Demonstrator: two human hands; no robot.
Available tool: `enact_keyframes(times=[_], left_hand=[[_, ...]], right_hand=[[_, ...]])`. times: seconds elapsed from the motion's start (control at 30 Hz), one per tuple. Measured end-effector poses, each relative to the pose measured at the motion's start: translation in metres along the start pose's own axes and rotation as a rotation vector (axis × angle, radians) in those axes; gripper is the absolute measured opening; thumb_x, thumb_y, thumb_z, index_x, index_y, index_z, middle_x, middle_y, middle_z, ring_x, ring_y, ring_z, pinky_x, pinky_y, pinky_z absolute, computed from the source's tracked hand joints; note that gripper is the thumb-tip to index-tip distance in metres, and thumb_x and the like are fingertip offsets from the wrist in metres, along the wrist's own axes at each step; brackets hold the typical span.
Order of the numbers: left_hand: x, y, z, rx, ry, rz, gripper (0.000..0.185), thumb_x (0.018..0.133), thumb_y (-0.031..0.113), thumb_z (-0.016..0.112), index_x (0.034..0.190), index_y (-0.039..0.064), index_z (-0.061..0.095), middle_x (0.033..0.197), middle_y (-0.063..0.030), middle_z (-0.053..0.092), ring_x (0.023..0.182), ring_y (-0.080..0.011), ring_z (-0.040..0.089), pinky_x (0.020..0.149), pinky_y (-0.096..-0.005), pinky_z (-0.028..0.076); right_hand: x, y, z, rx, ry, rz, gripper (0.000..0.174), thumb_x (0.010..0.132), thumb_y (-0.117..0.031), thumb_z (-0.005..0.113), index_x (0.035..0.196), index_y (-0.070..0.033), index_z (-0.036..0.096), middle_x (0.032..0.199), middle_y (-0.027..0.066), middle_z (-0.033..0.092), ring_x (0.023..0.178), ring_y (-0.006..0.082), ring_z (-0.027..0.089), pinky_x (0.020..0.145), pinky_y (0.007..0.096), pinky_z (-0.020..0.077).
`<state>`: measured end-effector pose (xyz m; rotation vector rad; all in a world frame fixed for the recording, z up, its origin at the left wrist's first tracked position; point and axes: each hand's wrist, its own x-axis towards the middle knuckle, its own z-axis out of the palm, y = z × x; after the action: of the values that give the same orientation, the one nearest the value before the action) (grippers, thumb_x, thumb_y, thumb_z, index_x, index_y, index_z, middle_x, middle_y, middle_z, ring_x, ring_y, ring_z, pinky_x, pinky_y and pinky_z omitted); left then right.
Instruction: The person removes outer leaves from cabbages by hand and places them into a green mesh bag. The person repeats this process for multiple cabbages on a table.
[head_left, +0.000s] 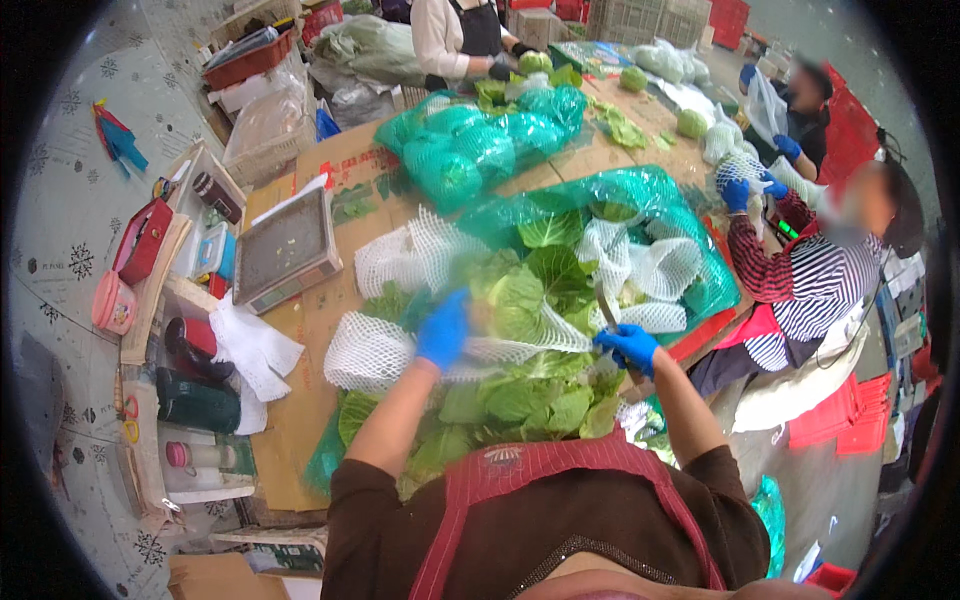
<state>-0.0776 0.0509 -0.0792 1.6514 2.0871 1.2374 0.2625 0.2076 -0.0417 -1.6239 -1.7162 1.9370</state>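
Note:
My left hand (444, 330), in a blue glove, is at the left side of a pale green cabbage (517, 304). Blur hides whether its fingers hold the cabbage or the white foam net sleeve (551, 334) just below. My right hand (628, 346), also blue-gloved, is closed around a knife (604, 306) whose blade points away from me. The foam sleeve's edge stretches along the cabbage and reaches the fingers of my right hand. Loose green leaves (536, 401) lie heaped between my forearms. More foam sleeves (409, 251) lie to the left.
An open green mesh bag (694, 225) holding foam-wrapped cabbages is beyond my hands; a filled one (480, 146) lies farther back. A platform scale (283, 247) sits at left beside shelves with a dark green bottle (199, 399). Co-workers stand at the right and far sides.

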Motion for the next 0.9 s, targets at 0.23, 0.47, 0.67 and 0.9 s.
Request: enact_keyframes(times=[0.23,0.47,0.67,0.9], left_hand=[[0.001,0.021,-0.014,-0.432,-0.628,-0.278,0.103,0.082,0.014,0.069,0.153,0.011,-0.005,0.148,-0.0232,0.032,0.129,-0.0341,0.045,0.099,-0.0431,0.046],[0.022,0.060,0.005,0.270,-0.456,-0.170,0.121,0.063,0.050,0.084,0.148,-0.002,0.015,0.144,-0.0260,0.036,0.131,-0.0387,0.041,0.108,-0.0450,0.037],[0.009,0.019,0.016,-1.086,-0.097,-0.558,0.071,0.083,0.012,0.068,0.144,0.006,0.032,0.135,-0.0147,0.048,0.119,-0.0262,0.053,0.095,-0.0396,0.050],[0.010,-0.039,-0.011,-1.465,0.426,-0.156,0.049,0.102,0.041,0.034,0.138,0.009,0.044,0.135,-0.0107,0.050,0.117,-0.0263,0.051,0.098,-0.0415,0.047]], right_hand=[[-0.002,-0.089,0.039,0.162,-0.232,-0.554,0.054,0.091,-0.045,0.057,0.136,-0.017,0.051,0.128,0.0076,0.056,0.118,0.0181,0.051,0.082,0.0365,0.0444],[0.052,-0.047,0.100,0.285,0.035,-0.265,0.071,0.090,-0.051,0.059,0.137,0.000,0.045,0.131,0.0168,0.056,0.117,0.0243,0.054,0.095,0.0360,0.0454],[0.030,-0.057,0.085,0.442,-0.156,-0.262,0.048,0.091,-0.043,0.061,0.130,-0.016,0.056,0.082,-0.0011,0.056,0.071,0.0088,0.051,0.056,0.0262,0.0404],[0.023,-0.044,0.121,-0.108,-0.196,-0.357,0.061,0.093,-0.044,0.056,0.143,-0.014,0.041,0.130,0.0141,0.054,0.105,0.0205,0.054,0.087,0.0354,0.0470]])
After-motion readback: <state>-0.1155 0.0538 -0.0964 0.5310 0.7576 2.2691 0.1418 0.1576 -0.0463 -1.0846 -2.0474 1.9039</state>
